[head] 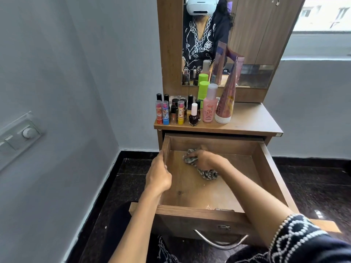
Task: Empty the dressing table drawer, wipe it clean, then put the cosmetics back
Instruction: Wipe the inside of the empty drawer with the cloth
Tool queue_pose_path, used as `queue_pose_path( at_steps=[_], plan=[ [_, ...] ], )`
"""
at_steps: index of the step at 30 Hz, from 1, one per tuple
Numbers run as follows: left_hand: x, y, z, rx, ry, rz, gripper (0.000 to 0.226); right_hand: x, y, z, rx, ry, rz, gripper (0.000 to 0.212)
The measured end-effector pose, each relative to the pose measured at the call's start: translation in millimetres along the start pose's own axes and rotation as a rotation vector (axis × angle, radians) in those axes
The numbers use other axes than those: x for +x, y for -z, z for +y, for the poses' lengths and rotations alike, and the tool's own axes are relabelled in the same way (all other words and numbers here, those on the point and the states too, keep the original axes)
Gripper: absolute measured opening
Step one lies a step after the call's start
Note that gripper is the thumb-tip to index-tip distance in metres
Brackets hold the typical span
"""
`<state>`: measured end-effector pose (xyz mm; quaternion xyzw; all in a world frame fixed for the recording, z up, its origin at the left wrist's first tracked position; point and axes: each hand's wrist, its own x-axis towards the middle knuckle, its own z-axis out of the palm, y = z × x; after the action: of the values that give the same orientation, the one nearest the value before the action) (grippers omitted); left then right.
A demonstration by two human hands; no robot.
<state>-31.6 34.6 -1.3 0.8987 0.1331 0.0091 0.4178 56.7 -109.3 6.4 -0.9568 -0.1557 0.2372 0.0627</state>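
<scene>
Fig.: wipe stage, drawer [269, 179] pulled fully out w/ nothing left inside but the cloth [206, 172]. Your right hand [204, 160] sits near the far-left part of the drawer floor, fingers curled round the bunched patterned cloth, pressing it to the wood; part of the cloth trails out toward the near side under your wrist. Your left hand [159, 173] braces the drawer's left wall, fingers hooked over its top edge, thumb side outside. The cosmetics stand on the tabletop [252, 118] above, grouped at its left: small lipstick tubes [164, 112] and nail-polish bottles [194, 115] in front, then a pink bottle [209, 106], a green-capped bottle [203, 91] behind it, and a tall tube [227, 99] standing on its cap, leaning on the mirror [247, 40]. Handling, by judgement: cloth is soft and light, so keep it wadded in the palm and push w/ flat pressure; a loose tail may drag grit back. Near half of the floor shows pale specks, so it prob. wants more passes. For the return step: small glass polish bottles are likely fragile and smooth, so pinch them at the cap or body one or two at a time; the tall tube looks top-heavy, so take it mid-body. Lipsticks are light and tip easily, so lift each straight up.
</scene>
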Motion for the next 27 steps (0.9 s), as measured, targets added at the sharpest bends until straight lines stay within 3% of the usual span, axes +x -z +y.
queue_pose_path(
  at_steps=[3, 6, 9, 11, 14, 16, 21, 24, 27],
  plan=[
    [1, 0, 0, 0.007, 0.012, 0.000, 0.057, -17, -5, -6, -0.021, 0.194, 0.067, 0.058],
    [0, 0, 0, 0.009, 0.015, -0.017, 0.057, -40, -28, -14, -0.095, 0.451, -0.095, 0.051],
    [-1, 0, 1, 0.002, 0.017, -0.012, 0.058, -43, -30, -7, -0.138, 0.551, -0.234, 0.042],
    [-1, 1, 1, 0.009, 0.010, -0.008, 0.058, -31, -16, 1, -0.086, 0.511, -0.200, 0.036],
    [-1, 2, 2, 0.013, 0.005, -0.011, 0.059, -9, 3, 8, 0.060, 0.323, 0.096, 0.028],
    [-2, 2, 2, 0.015, 0.000, -0.008, 0.059, -5, -3, -3, 0.067, 0.324, 0.146, 0.027],
    [-1, 2, 2, 0.020, 0.013, 0.003, 0.058, -36, -45, -35, -0.046, 0.518, -0.119, 0.054],
    [-2, 0, 3, 0.016, 0.018, 0.011, 0.059, -49, -47, -37, -0.099, 0.534, -0.252, 0.055],
    [-2, 0, 4, 0.014, 0.022, 0.008, 0.059, -52, -36, -42, -0.178, 0.523, -0.306, 0.070]
  ],
)
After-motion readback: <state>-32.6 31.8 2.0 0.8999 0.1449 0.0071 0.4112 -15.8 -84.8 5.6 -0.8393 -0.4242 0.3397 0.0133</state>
